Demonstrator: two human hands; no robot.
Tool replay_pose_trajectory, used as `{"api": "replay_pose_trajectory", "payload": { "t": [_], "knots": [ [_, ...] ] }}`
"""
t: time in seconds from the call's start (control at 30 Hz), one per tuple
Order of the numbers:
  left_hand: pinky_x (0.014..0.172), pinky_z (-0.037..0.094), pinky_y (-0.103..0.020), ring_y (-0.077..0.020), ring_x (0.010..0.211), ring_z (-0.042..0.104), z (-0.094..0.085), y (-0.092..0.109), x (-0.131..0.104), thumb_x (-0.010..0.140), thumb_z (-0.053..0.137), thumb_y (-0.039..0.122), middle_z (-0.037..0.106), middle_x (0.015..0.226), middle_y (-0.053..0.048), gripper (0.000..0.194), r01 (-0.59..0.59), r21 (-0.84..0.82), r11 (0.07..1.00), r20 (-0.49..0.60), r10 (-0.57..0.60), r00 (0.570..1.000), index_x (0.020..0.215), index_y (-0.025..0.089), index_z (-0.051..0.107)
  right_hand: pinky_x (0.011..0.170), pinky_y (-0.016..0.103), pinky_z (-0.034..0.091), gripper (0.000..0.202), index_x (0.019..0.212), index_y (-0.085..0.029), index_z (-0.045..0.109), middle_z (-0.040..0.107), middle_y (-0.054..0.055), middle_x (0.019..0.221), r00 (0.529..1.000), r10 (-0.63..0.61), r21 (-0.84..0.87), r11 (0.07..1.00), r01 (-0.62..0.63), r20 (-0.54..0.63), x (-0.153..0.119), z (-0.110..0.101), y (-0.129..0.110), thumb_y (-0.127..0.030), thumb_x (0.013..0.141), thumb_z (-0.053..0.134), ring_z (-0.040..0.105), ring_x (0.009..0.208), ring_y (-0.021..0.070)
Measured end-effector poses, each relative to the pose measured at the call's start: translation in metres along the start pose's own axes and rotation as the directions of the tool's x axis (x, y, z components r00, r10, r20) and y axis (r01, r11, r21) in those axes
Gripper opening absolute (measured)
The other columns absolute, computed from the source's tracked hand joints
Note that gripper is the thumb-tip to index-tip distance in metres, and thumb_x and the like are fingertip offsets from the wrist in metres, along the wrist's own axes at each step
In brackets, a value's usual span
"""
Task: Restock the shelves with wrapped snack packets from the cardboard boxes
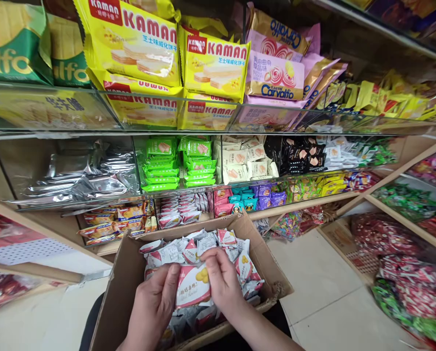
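The left hand [152, 301] grasps the left edge of a white-and-pink biscuit packet [192, 288], with the thumb on top and the fingers curled at the side. The right hand [223, 282] grips the right edge of the same packet between thumb and bent fingers. The printed face, with yellow biscuits and a pink-red band, points upward.

The biscuit packet is located above the open cardboard box [116, 292], over a loose pile of similar small packets [244, 267]. The box sits in front of the display shelving [306, 202], and its right-hand flap is folded outward.

Shelf contents are arranged as follows. Upper level: green Carvalfo bags [15, 44] at left, yellow KAMAN wafer packs [141, 46] beside them, then pink-and-gold Carvalfo bags [275, 73]. Middle level, left to right: silver packets [111, 181], green packets [161, 168] in stacks, cream-white packets [237, 157] and black packets [302, 155]. Lower level: orange-and-blue packets [130, 219], white-and-pink packets [181, 209], then red, teal and purple packets [265, 196].

At right, plastic bags of wrapped sweets [404, 282] lie beside the tiled floor [315, 292]. The label text on the silver packets is not legible.
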State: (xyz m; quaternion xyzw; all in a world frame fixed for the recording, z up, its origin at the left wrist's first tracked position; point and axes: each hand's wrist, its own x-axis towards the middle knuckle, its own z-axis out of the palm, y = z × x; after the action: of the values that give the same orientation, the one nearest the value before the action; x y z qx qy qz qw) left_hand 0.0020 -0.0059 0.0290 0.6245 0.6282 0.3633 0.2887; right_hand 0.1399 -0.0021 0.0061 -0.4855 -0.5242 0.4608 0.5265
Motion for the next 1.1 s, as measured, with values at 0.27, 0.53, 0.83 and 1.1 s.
{"api": "replay_pose_trajectory", "payload": {
  "t": [0.27,0.53,0.83,1.1],
  "knots": [
    [0.045,0.037,-0.018,-0.0105,0.049,0.042,-0.008,-0.016,-0.003,0.079,0.036,0.049,0.045,0.050,0.003,0.039,0.144,-0.087,0.986,0.114,-0.133,0.985,0.055,0.019,0.044,0.053,0.019,0.034,0.031,0.064,-0.017,0.043,0.040,-0.004,0.058,0.988,0.034,-0.104,0.994,-0.019,0.148,0.009,-0.007,-0.005,-0.036,0.086,0.036,0.040,0.056,0.0082],
    [0.044,0.036,-0.016,-0.0089,0.045,0.042,-0.015,-0.023,-0.002,0.082,0.035,0.042,0.042,0.048,0.005,0.036,-0.095,0.007,0.995,0.262,0.090,0.961,0.055,0.020,0.044,0.061,0.019,0.040,0.032,0.100,-0.021,0.052,0.062,-0.001,0.085,0.777,0.113,-0.313,0.943,0.112,0.619,0.016,-0.022,-0.030,-0.034,0.072,0.060,0.057,0.074,0.0119],
    [0.068,0.048,-0.016,-0.0152,0.078,0.065,-0.029,-0.055,-0.020,0.075,0.051,0.041,0.070,0.080,0.000,0.024,-0.036,0.105,0.994,0.128,0.022,0.991,0.088,0.023,0.062,0.071,0.029,0.041,0.024,0.104,-0.013,0.051,0.062,0.010,0.091,0.954,-0.026,-0.926,0.234,0.295,0.298,0.111,-0.028,-0.009,-0.021,0.083,0.043,0.057,0.084,0.0204],
    [0.068,0.048,-0.016,-0.0150,0.076,0.065,-0.018,-0.065,-0.029,0.079,0.047,0.040,0.069,0.077,-0.001,0.026,-0.050,0.107,0.993,0.256,0.021,0.966,0.092,0.022,0.061,0.072,0.034,0.044,0.031,0.106,-0.007,0.052,0.062,0.019,0.094,0.957,0.109,-0.962,-0.022,0.271,0.267,0.168,0.019,0.012,-0.004,0.084,0.031,0.058,0.090,0.0248]
  ]
}}
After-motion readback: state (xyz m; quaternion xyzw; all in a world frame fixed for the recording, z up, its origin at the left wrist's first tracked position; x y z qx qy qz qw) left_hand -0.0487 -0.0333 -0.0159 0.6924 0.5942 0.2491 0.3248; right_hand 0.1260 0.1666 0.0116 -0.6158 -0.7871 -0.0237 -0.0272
